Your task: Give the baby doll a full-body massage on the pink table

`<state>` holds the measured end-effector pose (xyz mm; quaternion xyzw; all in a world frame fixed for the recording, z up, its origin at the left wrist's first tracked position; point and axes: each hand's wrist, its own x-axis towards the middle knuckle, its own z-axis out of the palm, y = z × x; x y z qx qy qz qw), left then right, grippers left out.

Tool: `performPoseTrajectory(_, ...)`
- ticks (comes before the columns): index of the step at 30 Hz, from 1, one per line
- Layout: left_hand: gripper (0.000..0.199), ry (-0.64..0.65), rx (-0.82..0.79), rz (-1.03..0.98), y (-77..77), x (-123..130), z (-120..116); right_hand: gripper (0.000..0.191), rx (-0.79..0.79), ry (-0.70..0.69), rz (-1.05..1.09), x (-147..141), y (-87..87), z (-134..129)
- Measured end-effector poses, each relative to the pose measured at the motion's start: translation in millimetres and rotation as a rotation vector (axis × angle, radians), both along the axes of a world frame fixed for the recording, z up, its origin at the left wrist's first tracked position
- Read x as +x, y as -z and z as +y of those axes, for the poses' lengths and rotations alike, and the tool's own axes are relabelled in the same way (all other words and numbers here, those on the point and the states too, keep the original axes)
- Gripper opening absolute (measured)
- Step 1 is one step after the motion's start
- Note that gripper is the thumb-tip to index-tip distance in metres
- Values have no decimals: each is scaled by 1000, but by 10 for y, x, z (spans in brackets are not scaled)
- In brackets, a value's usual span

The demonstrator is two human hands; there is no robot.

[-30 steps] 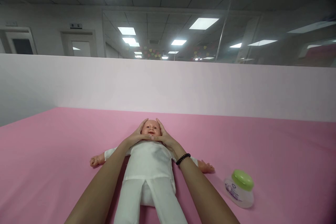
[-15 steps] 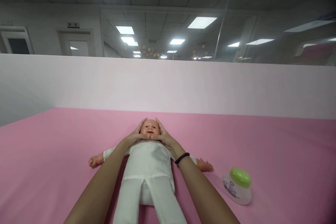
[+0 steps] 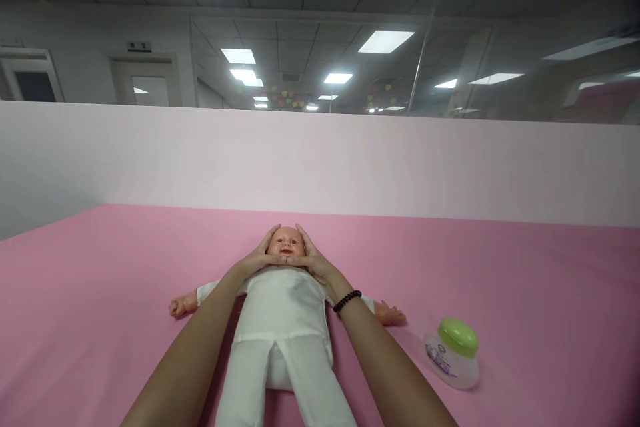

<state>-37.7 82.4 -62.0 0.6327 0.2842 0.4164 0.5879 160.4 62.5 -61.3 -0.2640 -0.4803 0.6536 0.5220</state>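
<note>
A baby doll (image 3: 286,310) in a white cloth suit lies on its back, its head away from me and its arms spread out to the sides. My left hand (image 3: 260,257) cups the left side of its head, fingers along the cheek and temple. On the other side my right hand (image 3: 315,259) holds the head in the same way, with a black coiled band (image 3: 347,301) on the wrist. Both thumbs lie across the doll's chin, their tips close together below the mouth. The backs of its head and neck are hidden.
A clear container with a green lid (image 3: 458,337) stands to the right, beyond the doll's hand (image 3: 389,313). All rests on a pink padded surface (image 3: 525,280). A pale low wall (image 3: 320,160) closes off the far side, with glass panes above it.
</note>
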Motion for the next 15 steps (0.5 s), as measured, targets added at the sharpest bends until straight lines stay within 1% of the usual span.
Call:
performPoseTrajectory(4, 113, 7, 4, 12, -7, 9, -1, 126, -16, -14, 0, 11, 13, 12)
performPoseTrajectory(10, 111, 43, -39, -10, -14, 2, -8, 121, -22, -11, 14, 15, -23, -17)
performPoseTrajectory(15, 109, -4, 17, 5, 38, -8, 43, 124, -12, -13, -22, 19, -40, -42)
